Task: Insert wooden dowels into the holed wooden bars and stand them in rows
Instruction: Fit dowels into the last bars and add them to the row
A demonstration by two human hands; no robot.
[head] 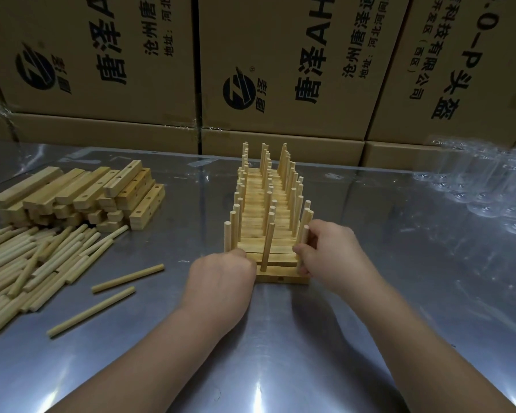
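A long row of holed wooden bars with upright dowels (265, 204) runs away from me down the middle of the metal table (370, 293). The nearest bar (282, 277) lies at the front with a dowel standing in its middle hole. My left hand (221, 278) grips the left end of this bar, hiding that end. My right hand (325, 251) holds the upright dowel (305, 234) at the bar's right end, fingers curled round it.
A stack of bare holed bars (81, 195) lies at the left, with a pile of loose dowels (27, 263) in front of it and three stray dowels (127, 278) nearer me. Cardboard boxes (280, 70) wall the back. Clear plastic wrap (489, 189) sits at the right.
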